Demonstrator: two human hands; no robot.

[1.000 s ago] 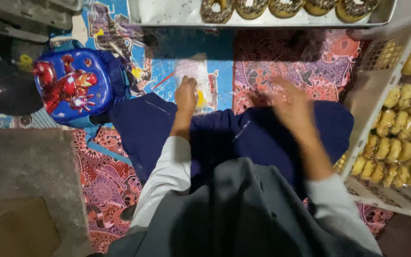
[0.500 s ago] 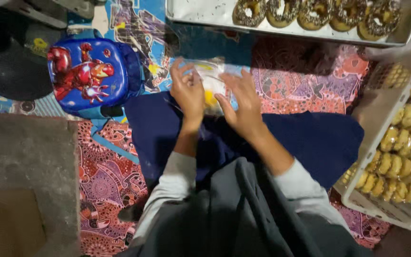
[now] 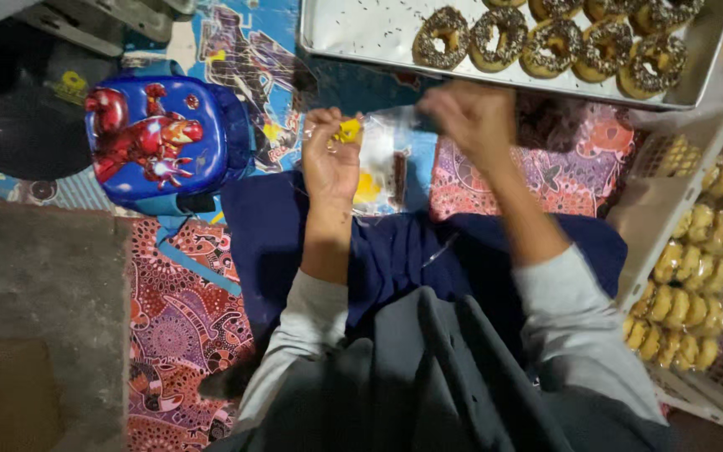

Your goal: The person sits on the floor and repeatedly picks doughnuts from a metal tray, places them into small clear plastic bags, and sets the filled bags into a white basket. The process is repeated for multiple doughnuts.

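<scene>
Your left hand (image 3: 330, 155) pinches one edge of a clear plastic bag (image 3: 378, 159), its grip tight on the bag and a small yellow tag. Your right hand (image 3: 472, 117) is curled shut at the bag's other top edge, though it is too blurry to be sure it holds. The bag hangs between your hands, long side pointing down at your lap. The tray of sprinkled donuts (image 3: 546, 42) sits just past your right hand.

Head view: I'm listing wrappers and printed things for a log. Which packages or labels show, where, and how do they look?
Clear plastic bag: held between left hand and right hand, see-through with yellow patches.
Backpack: on the mat at left, rounded, blue with a red and gold figure.
No signs or screens.
</scene>
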